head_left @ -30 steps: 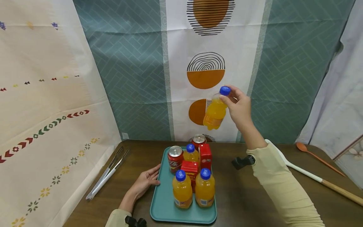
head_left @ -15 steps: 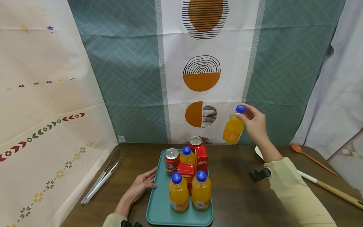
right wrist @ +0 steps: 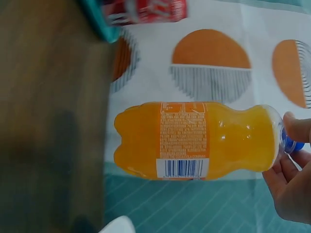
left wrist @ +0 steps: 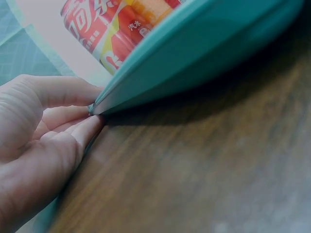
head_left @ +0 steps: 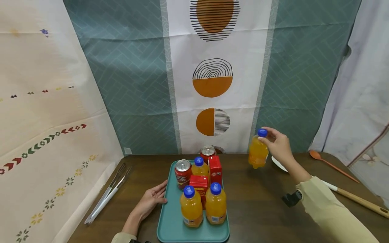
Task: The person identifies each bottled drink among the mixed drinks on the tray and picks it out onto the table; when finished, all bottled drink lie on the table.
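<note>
Fingertips (head_left: 265, 134) of the right hand (head_left: 279, 145) pinch the blue cap of an orange bottle (head_left: 258, 151), which hangs upright in the air above the far right part of the table (head_left: 258, 206), well clear of the tray (head_left: 174, 222) and just in front of a white spoon (head_left: 279, 164) lying behind it. That dark wooden table carries everything else: the teal tray sits at its middle, with the left hand (head_left: 150, 200) resting against its left rim, thumb over the edge and fingers tucked at the lip, lightly curled around it as the wrist view shows. On the tray stand two more orange bottles (head_left: 203, 207) at the near side, two red cartons (head_left: 208, 175) behind them, another bottle and two red cans (head_left: 183, 169) at the back. Metal tongs (head_left: 107, 195) lie on the table to the left, near the cloth wall. An orange spoon (head_left: 331, 164) rests at the far right edge.
</note>
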Tool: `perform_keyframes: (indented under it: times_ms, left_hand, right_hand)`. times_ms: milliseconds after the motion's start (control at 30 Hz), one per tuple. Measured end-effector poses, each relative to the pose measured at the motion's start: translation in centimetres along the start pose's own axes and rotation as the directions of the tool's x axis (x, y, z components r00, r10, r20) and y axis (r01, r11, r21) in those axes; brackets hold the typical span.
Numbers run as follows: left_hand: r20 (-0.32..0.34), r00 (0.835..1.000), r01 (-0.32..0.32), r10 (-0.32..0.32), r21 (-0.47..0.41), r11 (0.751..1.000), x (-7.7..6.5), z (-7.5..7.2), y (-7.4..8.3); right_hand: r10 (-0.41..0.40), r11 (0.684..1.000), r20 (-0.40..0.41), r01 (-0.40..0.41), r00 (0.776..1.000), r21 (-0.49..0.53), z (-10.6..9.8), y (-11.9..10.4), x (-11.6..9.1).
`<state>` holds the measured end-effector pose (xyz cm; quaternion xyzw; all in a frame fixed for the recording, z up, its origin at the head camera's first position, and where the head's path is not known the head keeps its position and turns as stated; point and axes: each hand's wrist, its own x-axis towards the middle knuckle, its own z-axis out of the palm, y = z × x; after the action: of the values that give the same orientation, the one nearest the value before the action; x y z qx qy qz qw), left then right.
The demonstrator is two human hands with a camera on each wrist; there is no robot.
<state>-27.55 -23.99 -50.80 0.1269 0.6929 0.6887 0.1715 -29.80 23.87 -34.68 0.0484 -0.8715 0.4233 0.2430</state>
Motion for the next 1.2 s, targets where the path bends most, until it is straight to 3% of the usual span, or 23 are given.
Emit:
perform_keyframes:
  times_ms: [200,467,600,1200]
  left_hand:
    - [0.002,1.000,-0.001,0.001,-0.020,1.000,0.1,0.1,-0.1]
    - [0.013,1.000,-0.018,0.019,-0.042,0.999,0.1,0.2,0.0]
    - [0.013,1.000,-0.015,0.015,-0.046,0.999,0.0,0.2,-0.2]
    - [0.007,0.999,-0.033,0.034,-0.037,0.999,-0.1,0.1,-0.1]
  right_hand:
    - [0.009,0.998,0.009,-0.009,1.000,-0.055,-0.7,2.1,-1.2]
    - [0.091,0.996,0.000,-0.091,0.996,-0.024,-1.8,4.7,-1.9]
    - [0.093,0.996,0.003,-0.093,0.996,-0.017,-2.0,5.7,-2.2]
    - [0.097,0.995,-0.015,-0.097,0.995,-0.018,-2.2,6.8,-2.6]
